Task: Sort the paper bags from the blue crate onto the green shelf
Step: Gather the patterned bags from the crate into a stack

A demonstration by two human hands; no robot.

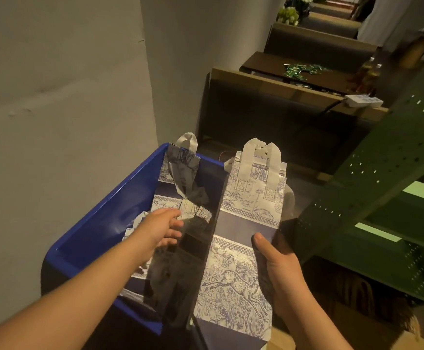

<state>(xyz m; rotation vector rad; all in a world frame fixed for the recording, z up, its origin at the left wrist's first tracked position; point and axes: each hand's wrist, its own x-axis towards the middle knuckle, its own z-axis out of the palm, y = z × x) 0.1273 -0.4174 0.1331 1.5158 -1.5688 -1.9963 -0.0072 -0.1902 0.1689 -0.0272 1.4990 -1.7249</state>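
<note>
Right hand [280, 269] around paper bag [241, 248] above blue crate [110, 218].

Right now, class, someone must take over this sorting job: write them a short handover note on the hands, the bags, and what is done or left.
Right hand grips a patterned paper bag by its side, held above the blue crate edge.
Left hand reaches open into the crate, fingers at a folded bag.
More bags lie in the crate.
Green shelf stands to the right; no bag visible on it.
Left: shelve the held bag, then the rest.
</note>
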